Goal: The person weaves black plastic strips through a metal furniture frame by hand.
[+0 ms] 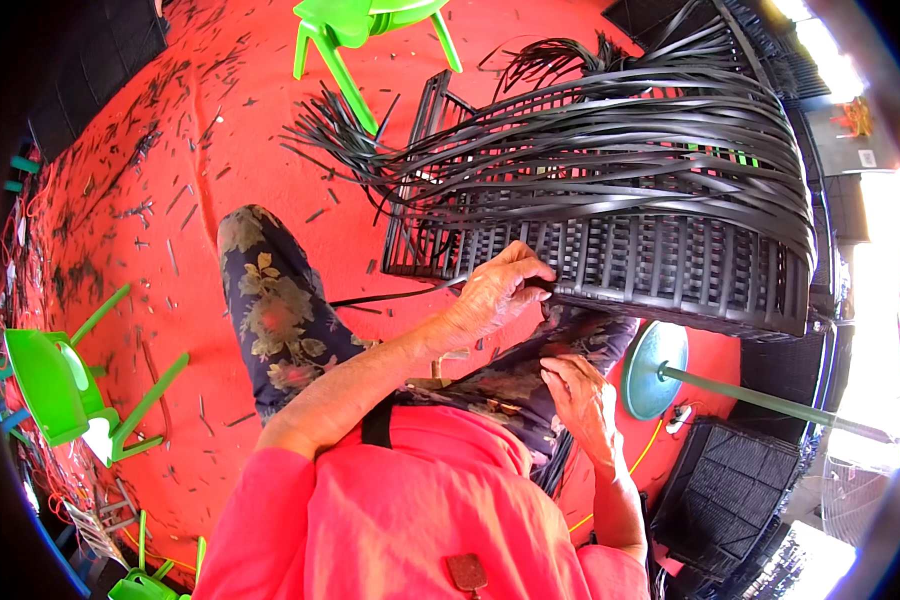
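A black woven panel [670,265] of flat plastic strips on a frame lies in front of me, its near edge by my knees. My left hand [498,290] is at that edge, thumb and forefinger pinched on a thin black strip [400,297] whose tail trails left past my knee. Many long loose black strips [610,160] drape across the panel, their ends fanning out at its left. Over my right thigh, apart from the panel, my right hand [578,400] has its fingers curled together; whatever is inside them is hidden.
Green plastic chairs stand ahead [355,25] and at left [50,385]. Strip scraps litter the red floor [210,130]. At right are a round green base [655,370] with a pole, a yellow cable [648,450] and a dark woven piece [725,490].
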A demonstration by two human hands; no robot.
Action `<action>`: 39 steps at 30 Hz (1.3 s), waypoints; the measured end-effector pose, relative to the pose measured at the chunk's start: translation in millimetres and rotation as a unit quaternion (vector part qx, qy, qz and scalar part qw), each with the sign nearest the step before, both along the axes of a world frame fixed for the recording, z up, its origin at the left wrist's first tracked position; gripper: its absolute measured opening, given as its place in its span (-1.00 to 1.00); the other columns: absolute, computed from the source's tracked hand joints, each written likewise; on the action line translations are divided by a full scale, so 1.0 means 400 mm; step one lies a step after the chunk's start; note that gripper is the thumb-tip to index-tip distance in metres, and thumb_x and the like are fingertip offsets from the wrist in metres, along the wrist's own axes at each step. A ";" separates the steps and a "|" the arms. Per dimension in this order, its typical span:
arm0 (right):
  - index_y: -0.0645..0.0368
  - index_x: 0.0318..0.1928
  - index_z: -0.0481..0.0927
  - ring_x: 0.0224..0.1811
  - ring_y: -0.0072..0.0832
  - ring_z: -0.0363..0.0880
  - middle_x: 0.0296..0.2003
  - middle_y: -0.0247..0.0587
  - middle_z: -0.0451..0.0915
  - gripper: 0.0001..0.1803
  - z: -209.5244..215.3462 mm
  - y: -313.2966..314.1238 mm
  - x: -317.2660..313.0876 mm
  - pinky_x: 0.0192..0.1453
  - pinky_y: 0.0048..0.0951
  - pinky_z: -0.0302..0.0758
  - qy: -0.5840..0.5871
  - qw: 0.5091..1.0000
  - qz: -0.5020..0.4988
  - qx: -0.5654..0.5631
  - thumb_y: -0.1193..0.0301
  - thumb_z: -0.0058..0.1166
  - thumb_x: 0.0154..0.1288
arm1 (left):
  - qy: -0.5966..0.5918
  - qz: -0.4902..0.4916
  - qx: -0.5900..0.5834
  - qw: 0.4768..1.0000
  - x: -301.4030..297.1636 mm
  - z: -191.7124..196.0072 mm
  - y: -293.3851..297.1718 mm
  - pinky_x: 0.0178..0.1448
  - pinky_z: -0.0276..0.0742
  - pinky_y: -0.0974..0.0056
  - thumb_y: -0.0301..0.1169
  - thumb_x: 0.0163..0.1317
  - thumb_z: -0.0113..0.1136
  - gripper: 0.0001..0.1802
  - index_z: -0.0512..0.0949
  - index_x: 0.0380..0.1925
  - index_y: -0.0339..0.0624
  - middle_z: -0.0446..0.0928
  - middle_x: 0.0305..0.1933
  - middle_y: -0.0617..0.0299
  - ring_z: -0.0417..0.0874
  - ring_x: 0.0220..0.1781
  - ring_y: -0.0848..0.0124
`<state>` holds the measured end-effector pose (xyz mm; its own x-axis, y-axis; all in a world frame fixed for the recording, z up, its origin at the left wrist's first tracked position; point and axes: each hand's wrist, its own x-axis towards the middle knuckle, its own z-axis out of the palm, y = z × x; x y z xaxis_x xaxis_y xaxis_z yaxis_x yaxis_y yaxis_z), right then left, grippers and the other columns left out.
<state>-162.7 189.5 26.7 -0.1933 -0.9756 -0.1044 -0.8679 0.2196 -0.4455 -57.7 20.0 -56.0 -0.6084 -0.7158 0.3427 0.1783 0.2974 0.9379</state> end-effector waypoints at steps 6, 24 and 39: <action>0.19 -0.13 0.60 -0.16 -0.15 0.60 -0.21 -0.04 0.59 -0.80 -0.008 -0.018 0.006 -0.07 -0.31 0.53 -0.036 0.994 -0.081 -0.060 0.47 0.11 0.22 | -0.055 0.014 -0.087 0.995 -0.003 -0.008 0.017 -0.26 0.48 0.24 -0.59 -0.01 0.28 -0.79 0.54 -0.33 -0.19 0.46 -0.32 0.17 0.56 -0.30 0.20; 0.04 -0.36 0.60 -0.27 -0.44 0.36 -0.42 -0.40 0.41 -0.84 0.045 -0.230 -0.033 -0.18 -0.34 0.22 0.339 0.910 0.170 -0.168 0.38 0.05 -0.02 | -0.076 0.047 0.021 0.996 0.040 -0.065 -0.003 -0.23 0.52 0.24 -0.59 -0.02 0.31 -0.64 0.46 -0.18 -0.18 0.43 -0.24 0.17 0.54 -0.32 0.27; 0.06 -0.55 0.52 -0.33 -0.39 0.41 -0.51 -0.32 0.42 -0.93 0.000 -0.292 -0.037 -0.24 -0.30 0.25 0.411 0.888 0.167 -0.126 0.39 0.05 0.01 | -0.113 0.037 -0.040 0.992 0.023 -0.068 -0.046 -0.08 0.46 0.15 -0.46 0.02 0.28 -0.77 0.56 -0.26 -0.12 0.45 -0.24 0.17 0.52 -0.16 0.16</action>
